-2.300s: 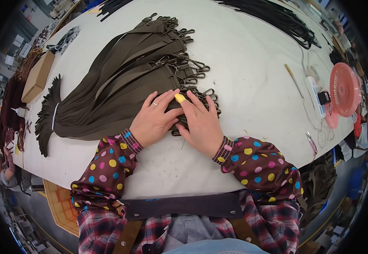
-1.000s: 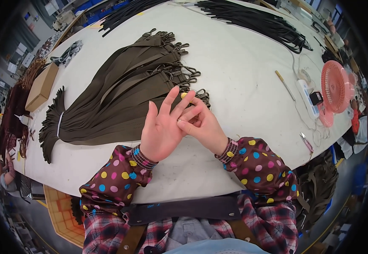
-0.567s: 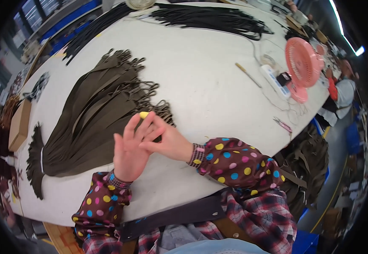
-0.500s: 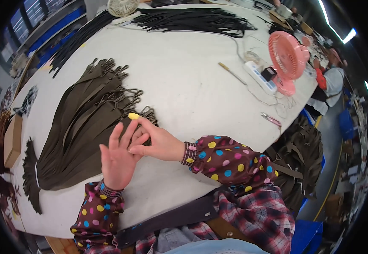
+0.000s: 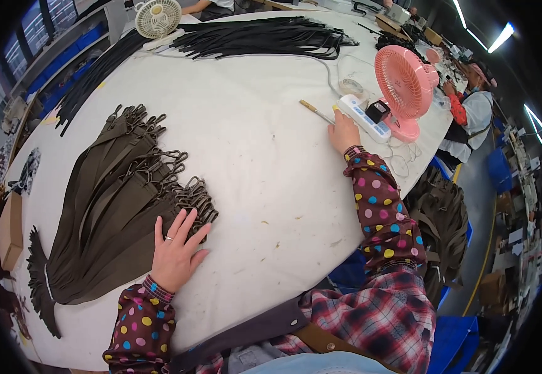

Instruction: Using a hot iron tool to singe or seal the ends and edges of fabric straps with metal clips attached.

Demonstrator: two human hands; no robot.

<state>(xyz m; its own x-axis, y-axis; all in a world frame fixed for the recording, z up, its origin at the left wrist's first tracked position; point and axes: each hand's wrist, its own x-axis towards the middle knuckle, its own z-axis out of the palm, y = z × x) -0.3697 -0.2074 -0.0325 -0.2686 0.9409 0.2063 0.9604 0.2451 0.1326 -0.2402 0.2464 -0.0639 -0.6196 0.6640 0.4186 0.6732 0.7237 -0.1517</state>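
Observation:
A bundle of dark olive-brown straps [image 5: 109,224] lies fanned out on the left of the table, with metal hooks [image 5: 193,196] at the ends nearest the middle. My left hand [image 5: 176,255], a ring on one finger, rests with fingers spread over the bundle's near edge, just below the hooks. My right hand [image 5: 344,132] is stretched far forward, with a yellow cover on one fingertip. It lies over the metal shaft of a thin tool with a wooden handle [image 5: 308,105], beside a white power strip [image 5: 364,117]. Its fingers are bunched together, and their grip is partly hidden.
A pink fan [image 5: 404,84] stands behind the power strip, with loose cables around it. Long black straps [image 5: 265,37] and a white fan [image 5: 157,19] are at the far side. More olive straps [image 5: 439,224] hang off the right. Another person [image 5: 474,112] works beyond.
My hands were together above the hooks and have come apart. The right one has reached forward and right to the wooden-handled tool; the left has come down flat onto the straps.

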